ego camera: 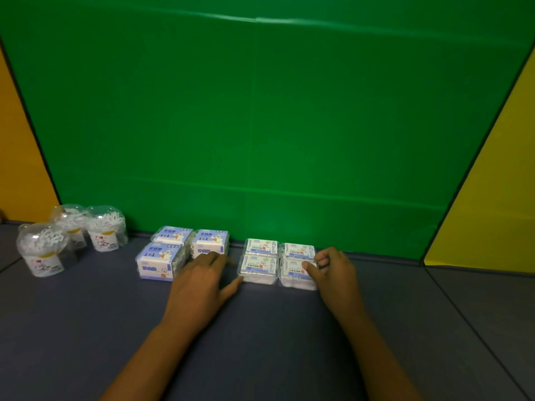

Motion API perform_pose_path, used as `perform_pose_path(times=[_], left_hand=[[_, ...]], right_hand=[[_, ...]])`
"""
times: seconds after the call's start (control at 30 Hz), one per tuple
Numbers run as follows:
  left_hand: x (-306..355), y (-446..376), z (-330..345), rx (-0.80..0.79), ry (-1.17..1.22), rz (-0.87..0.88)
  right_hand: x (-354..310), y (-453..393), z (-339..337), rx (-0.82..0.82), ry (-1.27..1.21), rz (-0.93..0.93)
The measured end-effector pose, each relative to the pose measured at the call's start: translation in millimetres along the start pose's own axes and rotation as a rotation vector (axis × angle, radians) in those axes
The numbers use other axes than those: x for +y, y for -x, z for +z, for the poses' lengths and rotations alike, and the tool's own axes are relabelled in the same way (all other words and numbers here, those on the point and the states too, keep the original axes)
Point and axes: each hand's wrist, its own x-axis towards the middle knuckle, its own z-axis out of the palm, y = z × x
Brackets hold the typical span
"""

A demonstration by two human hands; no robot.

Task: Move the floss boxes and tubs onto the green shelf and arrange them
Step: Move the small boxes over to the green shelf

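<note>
Two bare forearms enter from the lower edge of the view. No sleeves are visible on either arm up to the frame edge. The left hand [199,287] carries no glove, ring, watch or band. The right hand [335,273] is likewise ungloved, with no ring, watch or band on the visible wrist. One pale fingernail shows on the right hand. No further markings can be made out in the dim lighting.

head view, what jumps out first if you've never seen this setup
The bright green backdrop fills most of the view. Below it, on the dark surface, both hands bracket a block of four small clear floss boxes: the left hand at its left edge, the right hand pinching its right side. Three tubs cluster far left.
</note>
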Motion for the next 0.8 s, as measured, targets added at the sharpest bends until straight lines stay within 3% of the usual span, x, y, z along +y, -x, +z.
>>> perform_pose_path(times=[0.13, 0.27, 0.47, 0.8], left_hand=[[3, 6, -16, 0.009, 0.014, -0.001], [-7, 12, -43, -0.014, -0.009, 0.011], [-50, 32, -93, -0.019, -0.114, -0.024], [-158, 127, -183, 0.004, -0.255, -0.189]], right_hand=[[-20, 6, -7, 0.003, 0.062, -0.136], [-58, 16, -13, -0.113, 0.28, -0.324], [-131, 41, -2, -0.197, 0.526, -0.418], [-251, 117, 70, -0.31, 0.472, -0.536]])
